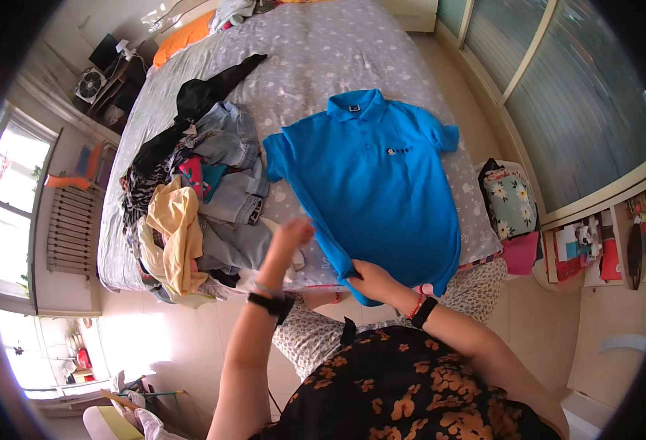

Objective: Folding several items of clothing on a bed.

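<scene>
A blue short-sleeved polo shirt lies front up on the bed, its collar away from me. The chest bears a small printed mark with writing. My right hand grips the shirt's lower left corner by the hem, and the side edge there is bunched and folded inward. Blurred, my left hand hovers at the shirt's left side edge; whether its fingers touch the cloth cannot be made out. The shirt's lower right hem hangs over the front edge of the bed.
Left of the shirt lies a heap of clothes with light blue denim, a yellow garment and a black garment. Grey patterned bedding covers the bed. A floral bag stands at the right, near sliding doors.
</scene>
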